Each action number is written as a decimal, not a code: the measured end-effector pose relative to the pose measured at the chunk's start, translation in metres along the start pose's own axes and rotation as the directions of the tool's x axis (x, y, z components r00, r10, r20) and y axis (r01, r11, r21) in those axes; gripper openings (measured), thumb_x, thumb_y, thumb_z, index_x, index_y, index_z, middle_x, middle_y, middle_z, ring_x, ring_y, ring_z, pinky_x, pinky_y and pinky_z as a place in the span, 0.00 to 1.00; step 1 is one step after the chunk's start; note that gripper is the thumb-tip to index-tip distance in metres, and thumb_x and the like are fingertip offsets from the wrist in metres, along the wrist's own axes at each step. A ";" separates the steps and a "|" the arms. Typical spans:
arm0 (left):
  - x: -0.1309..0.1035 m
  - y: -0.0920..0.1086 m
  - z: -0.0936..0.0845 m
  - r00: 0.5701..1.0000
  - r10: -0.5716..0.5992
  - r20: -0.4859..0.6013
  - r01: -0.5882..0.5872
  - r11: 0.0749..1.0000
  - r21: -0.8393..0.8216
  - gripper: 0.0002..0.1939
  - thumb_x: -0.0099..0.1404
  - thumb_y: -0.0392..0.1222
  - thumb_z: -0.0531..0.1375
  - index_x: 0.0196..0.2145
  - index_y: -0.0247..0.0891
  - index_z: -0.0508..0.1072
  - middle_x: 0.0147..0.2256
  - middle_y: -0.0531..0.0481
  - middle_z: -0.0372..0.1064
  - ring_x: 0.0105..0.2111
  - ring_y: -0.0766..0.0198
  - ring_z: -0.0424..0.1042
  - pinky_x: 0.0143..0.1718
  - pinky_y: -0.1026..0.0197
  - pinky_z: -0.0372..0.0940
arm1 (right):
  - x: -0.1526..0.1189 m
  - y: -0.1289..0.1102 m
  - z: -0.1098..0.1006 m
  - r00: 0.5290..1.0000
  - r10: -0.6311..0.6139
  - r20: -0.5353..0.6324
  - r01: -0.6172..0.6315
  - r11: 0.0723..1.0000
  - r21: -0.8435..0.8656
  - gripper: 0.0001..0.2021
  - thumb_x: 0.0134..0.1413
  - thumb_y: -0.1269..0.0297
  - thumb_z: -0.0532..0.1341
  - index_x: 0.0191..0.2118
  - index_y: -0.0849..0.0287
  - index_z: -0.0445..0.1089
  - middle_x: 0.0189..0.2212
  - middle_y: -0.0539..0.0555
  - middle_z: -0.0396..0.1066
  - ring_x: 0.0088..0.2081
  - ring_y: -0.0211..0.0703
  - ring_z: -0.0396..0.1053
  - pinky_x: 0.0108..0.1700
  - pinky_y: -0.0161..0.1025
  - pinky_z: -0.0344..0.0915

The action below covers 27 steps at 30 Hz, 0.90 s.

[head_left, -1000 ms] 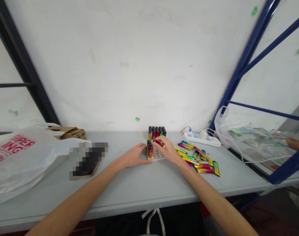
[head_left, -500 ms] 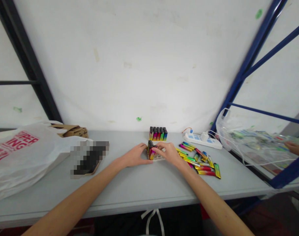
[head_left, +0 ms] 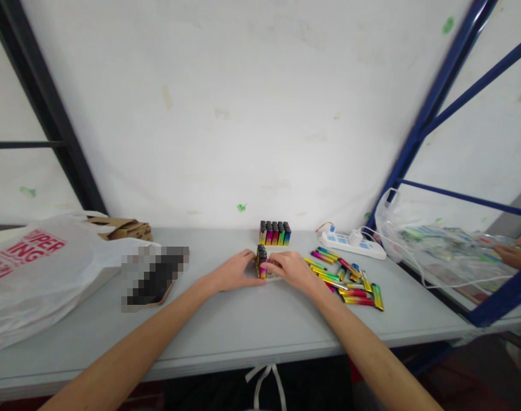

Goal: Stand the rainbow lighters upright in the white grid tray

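Apparently, a lighter [head_left: 263, 272] is being pinched by the thumb and curled fingers of the right hand [head_left: 272, 265], and it is being held upright at the near left corner of the tray [head_left: 272, 279]. Just behind that grip, other standing lighters [head_left: 261, 253] are being kept in line along the tray's left side. Immediately to the left, the same end of the tray is being bracketed by the left hand [head_left: 251, 268], its thumb being stretched along the near edge and its fingers being bent towards the far side; whether the tray is being clasped or merely steadied cannot be told. Most of the tray is being hidden by the right hand, so its free places cannot be counted.

By judgement, the step in hand is the seating of one lighter in the tray. For the next move, a straight, seated lighter is being called for before the fingers are loosened, with the tray being kept from sliding.

Beyond the grip, close to the wall [head_left: 260, 114], a block of lighters [head_left: 276, 234] is being left upright. To the right of the grip, loose lighters [head_left: 358, 297] are being kept scattered on the table [head_left: 243, 325], within easy reach. Past them, a power strip [head_left: 363, 248] is being kept; well to the left, a plastic bag [head_left: 33, 279] is being laid out.
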<state>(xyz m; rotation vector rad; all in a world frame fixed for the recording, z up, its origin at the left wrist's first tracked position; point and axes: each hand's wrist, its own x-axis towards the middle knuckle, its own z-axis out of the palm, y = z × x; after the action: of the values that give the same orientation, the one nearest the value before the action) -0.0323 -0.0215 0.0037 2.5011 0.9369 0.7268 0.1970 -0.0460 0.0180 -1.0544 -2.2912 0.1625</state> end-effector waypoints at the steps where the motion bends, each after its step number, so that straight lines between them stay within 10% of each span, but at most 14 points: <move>1: 0.000 0.000 0.000 1.000 -0.003 0.000 0.003 1.000 0.011 0.30 0.56 0.61 0.68 0.50 0.39 0.74 0.49 0.42 0.73 0.49 0.47 0.71 0.54 0.51 0.65 | 0.000 0.002 -0.004 1.000 0.014 -0.002 -0.014 1.000 -0.020 0.22 0.69 0.45 0.53 0.32 0.56 0.73 0.24 0.52 0.71 0.26 0.41 0.64 0.32 0.36 0.53; 6: 0.000 -0.002 0.000 1.000 -0.023 0.005 0.023 0.998 0.058 0.31 0.56 0.62 0.68 0.48 0.37 0.74 0.49 0.39 0.73 0.49 0.46 0.72 0.53 0.51 0.67 | -0.008 0.041 -0.030 0.976 0.203 -0.084 -0.217 0.948 -0.232 0.20 0.72 0.55 0.51 0.35 0.58 0.74 0.30 0.56 0.75 0.32 0.44 0.70 0.37 0.37 0.58; 12: 0.000 0.000 -0.001 0.999 -0.032 0.005 0.031 0.998 0.060 0.30 0.55 0.63 0.68 0.47 0.38 0.74 0.48 0.41 0.73 0.47 0.46 0.73 0.51 0.51 0.67 | -0.029 0.090 -0.052 0.878 0.470 0.093 -0.408 0.835 -0.370 0.13 0.62 0.59 0.63 0.42 0.64 0.79 0.41 0.63 0.78 0.40 0.48 0.75 0.44 0.38 0.64; 23: 0.000 -0.001 0.000 0.999 -0.044 0.031 0.042 0.997 0.062 0.32 0.57 0.63 0.68 0.49 0.36 0.73 0.50 0.39 0.71 0.50 0.46 0.71 0.54 0.51 0.66 | -0.039 0.096 -0.067 0.824 0.524 0.214 -0.491 0.850 -0.193 0.10 0.58 0.60 0.66 0.38 0.63 0.79 0.36 0.61 0.81 0.36 0.48 0.76 0.38 0.38 0.67; 27: 0.000 -0.001 -0.001 0.998 -0.047 0.029 0.044 0.997 0.066 0.32 0.56 0.63 0.68 0.49 0.36 0.74 0.51 0.39 0.71 0.49 0.47 0.71 0.54 0.52 0.66 | -0.034 0.098 -0.059 0.877 0.470 0.105 -0.430 0.862 -0.266 0.09 0.60 0.62 0.63 0.37 0.63 0.76 0.36 0.61 0.79 0.36 0.47 0.74 0.41 0.39 0.66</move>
<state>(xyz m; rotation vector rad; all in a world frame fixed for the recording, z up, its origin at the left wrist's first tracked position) -0.0330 -0.0206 0.0037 2.5313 1.0191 0.6516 0.3111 -0.0124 0.0164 -1.7605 -2.2035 0.1732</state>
